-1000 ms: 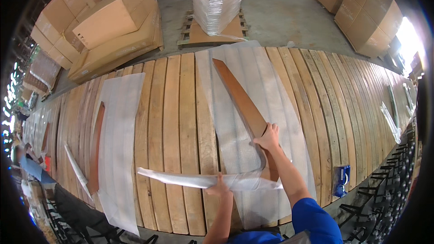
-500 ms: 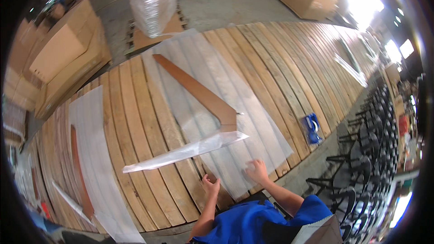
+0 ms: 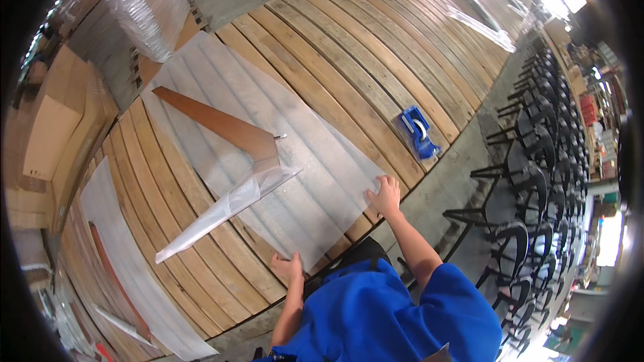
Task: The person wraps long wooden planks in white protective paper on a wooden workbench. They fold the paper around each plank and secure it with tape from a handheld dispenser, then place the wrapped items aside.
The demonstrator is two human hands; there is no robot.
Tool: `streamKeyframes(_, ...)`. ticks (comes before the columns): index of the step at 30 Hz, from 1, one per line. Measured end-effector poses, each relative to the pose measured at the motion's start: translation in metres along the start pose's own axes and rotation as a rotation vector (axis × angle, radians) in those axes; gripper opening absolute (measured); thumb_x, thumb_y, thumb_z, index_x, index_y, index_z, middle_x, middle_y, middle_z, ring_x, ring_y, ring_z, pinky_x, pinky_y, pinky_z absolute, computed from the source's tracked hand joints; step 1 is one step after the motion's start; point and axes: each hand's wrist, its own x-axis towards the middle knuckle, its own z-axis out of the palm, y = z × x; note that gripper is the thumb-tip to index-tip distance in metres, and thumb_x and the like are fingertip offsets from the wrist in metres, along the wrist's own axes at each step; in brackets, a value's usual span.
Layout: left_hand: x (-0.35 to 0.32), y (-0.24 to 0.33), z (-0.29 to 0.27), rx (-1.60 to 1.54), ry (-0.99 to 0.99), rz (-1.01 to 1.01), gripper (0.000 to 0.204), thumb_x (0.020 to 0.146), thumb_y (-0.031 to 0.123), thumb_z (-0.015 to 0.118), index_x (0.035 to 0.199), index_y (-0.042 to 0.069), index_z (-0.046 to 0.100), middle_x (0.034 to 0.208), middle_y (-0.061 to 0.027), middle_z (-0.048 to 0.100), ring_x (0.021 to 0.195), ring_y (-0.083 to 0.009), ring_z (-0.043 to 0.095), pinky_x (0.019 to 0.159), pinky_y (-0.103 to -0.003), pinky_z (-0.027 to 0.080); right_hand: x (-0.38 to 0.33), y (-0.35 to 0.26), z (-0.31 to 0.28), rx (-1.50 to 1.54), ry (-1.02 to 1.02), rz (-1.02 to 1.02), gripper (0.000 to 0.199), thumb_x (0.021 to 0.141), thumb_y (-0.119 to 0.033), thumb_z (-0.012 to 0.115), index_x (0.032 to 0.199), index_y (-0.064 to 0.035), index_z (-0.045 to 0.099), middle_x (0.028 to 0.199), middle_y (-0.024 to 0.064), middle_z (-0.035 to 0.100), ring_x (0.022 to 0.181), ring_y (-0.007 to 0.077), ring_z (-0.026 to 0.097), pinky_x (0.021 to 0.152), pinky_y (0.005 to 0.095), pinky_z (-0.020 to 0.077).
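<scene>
A thin translucent white foam sheet [image 3: 315,194] lies across the wooden slats before me. On it rests an angled brown wooden piece [image 3: 221,124] with a small metal pin at its bend; its other arm is wrapped in white foam [image 3: 213,220]. My left hand [image 3: 287,268] is at the near left corner of the sheet, thumb and fingers apart. At the sheet's right corner, my right hand [image 3: 385,196] touches the edge, its thumb spread from the fingers. No firm grip shows in either hand.
A blue tape dispenser [image 3: 417,133] sits near the slatted table's [image 3: 355,47] right edge. Another foam sheet [image 3: 127,248] with a brown piece lies left. Black chairs [image 3: 513,181] line the right side. Cardboard boxes [image 3: 60,121] and a film-wrapped stack [image 3: 137,7] stand beyond the table.
The view has turned, shifting the scene to the left. My right hand has moved out to the sheet's right corner, and my left hand to its near left corner; they are farther apart.
</scene>
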Motion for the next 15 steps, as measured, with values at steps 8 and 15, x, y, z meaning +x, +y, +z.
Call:
streamKeyframes(8,-0.017,-0.019,0.050,0.109,0.216,-0.144,0.034,0.085,0.022,0.077,0.108,0.001,0.063,0.115,-0.0211,0.056,0.104,-0.0326,0.059,0.089,-0.044,0.048,0.141,0.042,0.028,-0.131,-0.566,-0.057,0.046,0.075,-0.043,0.083,0.099,-0.0079,0.066,0.125,0.0147,0.057,0.117,0.0352,0.057,0.090,0.0464,0.0516)
streamKeyframes(15,-0.011,-0.003,0.040,0.020,0.123,-0.268,0.023,0.086,0.015,0.074,0.100,0.001,0.062,0.094,-0.0113,0.066,0.090,-0.0240,0.064,0.082,-0.037,0.050,0.124,0.032,0.038,0.093,-0.512,-0.125,0.032,0.092,-0.036,0.073,0.089,-0.0040,0.066,0.091,0.0126,0.071,0.083,0.0310,0.068,0.069,0.0437,0.0534)
